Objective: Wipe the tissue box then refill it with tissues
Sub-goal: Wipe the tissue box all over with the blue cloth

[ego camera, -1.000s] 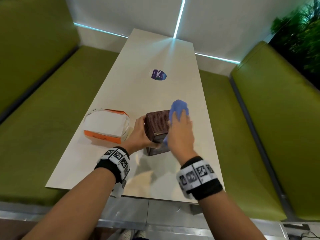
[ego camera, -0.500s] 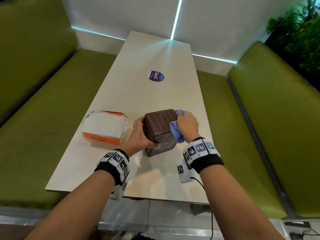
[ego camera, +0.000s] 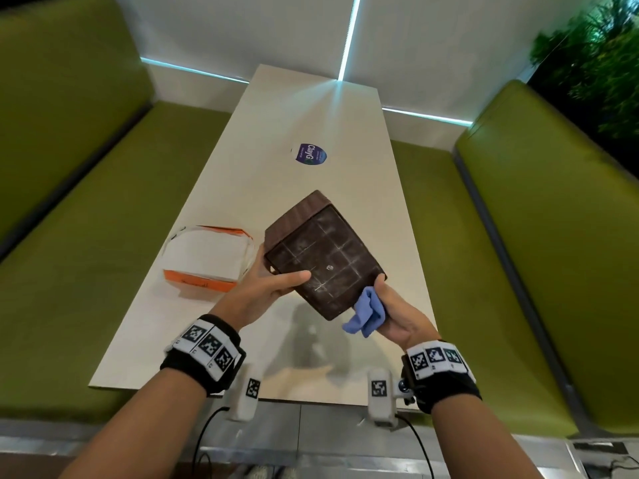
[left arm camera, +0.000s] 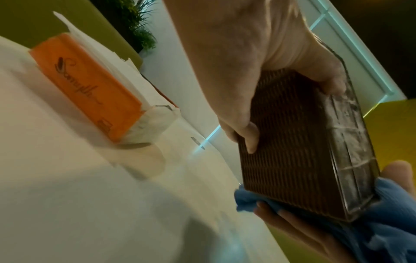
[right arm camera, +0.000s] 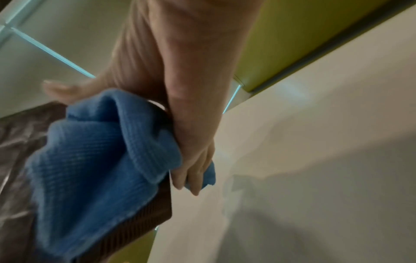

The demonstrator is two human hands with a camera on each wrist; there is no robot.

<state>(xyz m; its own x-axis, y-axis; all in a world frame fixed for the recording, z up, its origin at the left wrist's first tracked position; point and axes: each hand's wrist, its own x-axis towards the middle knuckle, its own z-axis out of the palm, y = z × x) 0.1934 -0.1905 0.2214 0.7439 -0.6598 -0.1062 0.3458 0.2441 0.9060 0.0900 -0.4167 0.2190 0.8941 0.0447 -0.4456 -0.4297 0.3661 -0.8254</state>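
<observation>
The dark brown ribbed tissue box (ego camera: pixel 321 254) is lifted off the table and tipped, its gridded underside facing me. My left hand (ego camera: pixel 266 285) grips its left side, thumb across the underside and fingers on the ribbed wall (left arm camera: pixel 281 138). My right hand (ego camera: pixel 394 312) holds a crumpled blue cloth (ego camera: pixel 366 312) against the box's lower right corner, thumb on the edge; the blue cloth (right arm camera: pixel 94 156) wraps that corner. An orange pack of white tissues (ego camera: pixel 207 257) lies on the table to the left, and the same pack (left arm camera: pixel 90 89) shows in the left wrist view.
The long white table (ego camera: pixel 304 108) has a round purple sticker (ego camera: pixel 310 154) in its middle. Green benches (ego camera: pixel 560 236) run along both sides. A plant (ego camera: pixel 601 60) stands at the far right. Cables hang from my wrist cameras below the table's near edge.
The box stood on the table while my right hand wiped its top and side. Now both hands have lifted and tilted it, underside toward me, with the cloth at its lower corner.
</observation>
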